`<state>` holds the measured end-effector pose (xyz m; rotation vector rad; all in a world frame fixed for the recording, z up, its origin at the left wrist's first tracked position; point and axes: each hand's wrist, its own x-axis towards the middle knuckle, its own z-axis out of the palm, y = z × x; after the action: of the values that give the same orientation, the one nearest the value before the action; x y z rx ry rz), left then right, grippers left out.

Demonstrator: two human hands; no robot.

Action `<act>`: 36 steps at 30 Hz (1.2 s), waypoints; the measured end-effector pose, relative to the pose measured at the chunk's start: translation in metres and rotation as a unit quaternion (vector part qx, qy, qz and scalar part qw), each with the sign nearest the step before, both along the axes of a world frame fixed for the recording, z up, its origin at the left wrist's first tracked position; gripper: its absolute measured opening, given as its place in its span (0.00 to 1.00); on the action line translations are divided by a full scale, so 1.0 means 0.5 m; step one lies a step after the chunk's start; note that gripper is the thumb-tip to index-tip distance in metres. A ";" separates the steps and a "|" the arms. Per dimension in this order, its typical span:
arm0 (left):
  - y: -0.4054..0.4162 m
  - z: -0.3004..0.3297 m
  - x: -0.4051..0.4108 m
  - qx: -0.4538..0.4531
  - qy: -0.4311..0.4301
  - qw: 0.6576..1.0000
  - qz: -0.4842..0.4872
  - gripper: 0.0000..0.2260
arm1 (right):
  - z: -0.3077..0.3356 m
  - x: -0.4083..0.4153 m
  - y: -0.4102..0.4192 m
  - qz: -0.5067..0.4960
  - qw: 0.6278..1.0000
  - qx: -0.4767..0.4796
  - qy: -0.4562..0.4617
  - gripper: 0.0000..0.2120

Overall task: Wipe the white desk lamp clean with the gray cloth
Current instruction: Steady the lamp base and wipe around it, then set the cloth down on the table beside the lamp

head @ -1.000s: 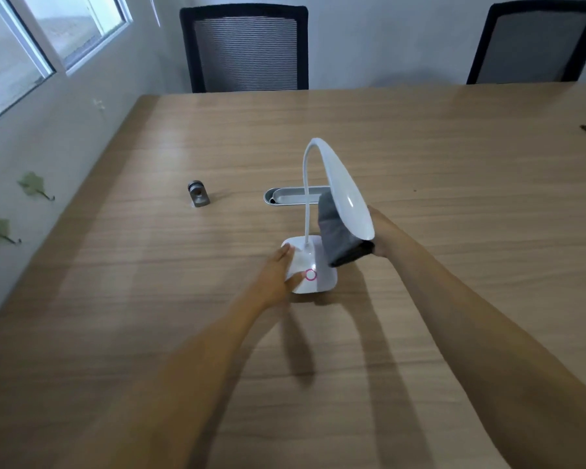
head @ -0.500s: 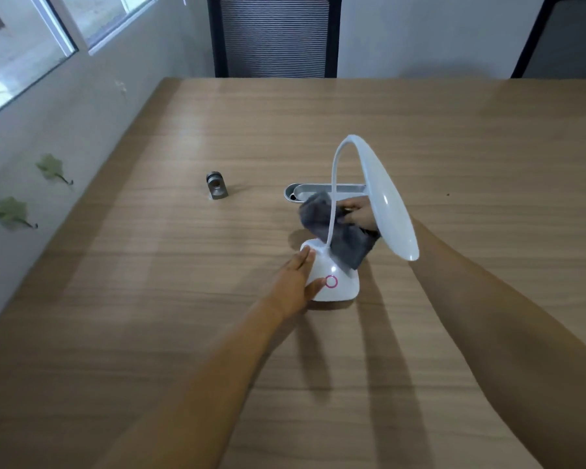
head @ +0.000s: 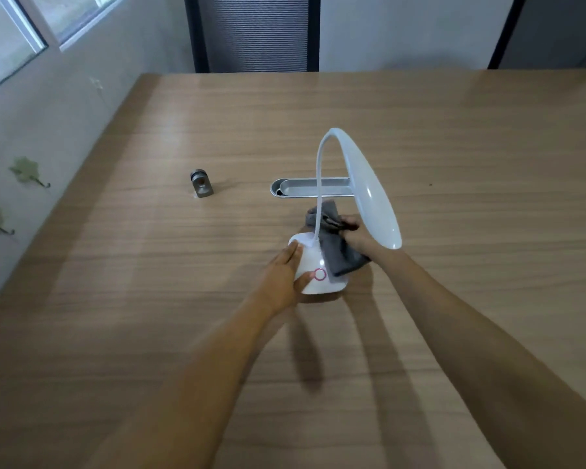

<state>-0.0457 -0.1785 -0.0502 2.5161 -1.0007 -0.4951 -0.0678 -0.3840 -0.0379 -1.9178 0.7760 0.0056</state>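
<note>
Near the middle of the wooden surface stands the white lamp, so the left hand, flat, should pin its base while the right hand, gripping the gray cloth, rubs gently along the thin neck.

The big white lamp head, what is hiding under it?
Under the oval white lamp head you can see the right hand gripping the gray cloth against the thin white neck. The head covers part of the hand and one end of the long gray tray.
</note>
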 end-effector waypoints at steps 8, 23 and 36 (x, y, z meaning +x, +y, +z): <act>-0.002 0.012 -0.006 0.010 -0.001 1.000 -0.001 0.32 | 0.082 -0.109 0.115 -0.120 0.987 -0.084 -0.059 0.13; -0.011 0.016 0.001 0.029 -0.016 0.999 -0.009 0.30 | 0.063 -0.168 0.131 -0.066 0.989 -0.127 -0.031 0.17; -0.035 0.072 -0.023 -0.116 0.153 0.966 0.173 0.17 | 0.113 -0.204 0.099 -0.216 0.964 0.146 -0.050 0.10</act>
<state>-0.0572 -0.1958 -0.0141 2.2488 -0.4601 -0.5963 -0.1696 -0.3348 0.0187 -1.4317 1.0488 -0.2317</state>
